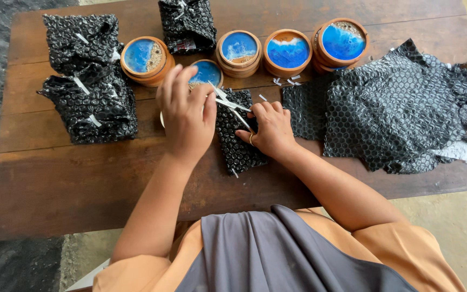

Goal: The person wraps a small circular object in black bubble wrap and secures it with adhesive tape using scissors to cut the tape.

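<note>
- A dark wooden bench (82, 178) carried everything; places below are told from the strip of black bubble wrap (237, 141) lying at its middle.
- On that strip's far end sat a round wooden coaster stack (207, 73) with a blue resin top, partly hidden by the left hand.
- The left hand (186, 116) rested over the strip's left edge, fingers (210, 108) curled and pinching a thin white strip of tape (232, 105).
- The right hand (270, 130) pressed down on the strip's right edge, fingers bent, touching the other end of the tape; a ring showed on one finger.
- Beyond the strip stood four more coaster stacks (287, 52) in a row, each blue-topped.
- Far left of the strip lay two wrapped bundles (90, 103) taped shut; a third bundle (187, 24) stood beyond it.
- Right of the strip spread a large loose sheet of bubble wrap (401, 111).
- Small tape scraps (287, 82) lay between the strip and the row.
</note>
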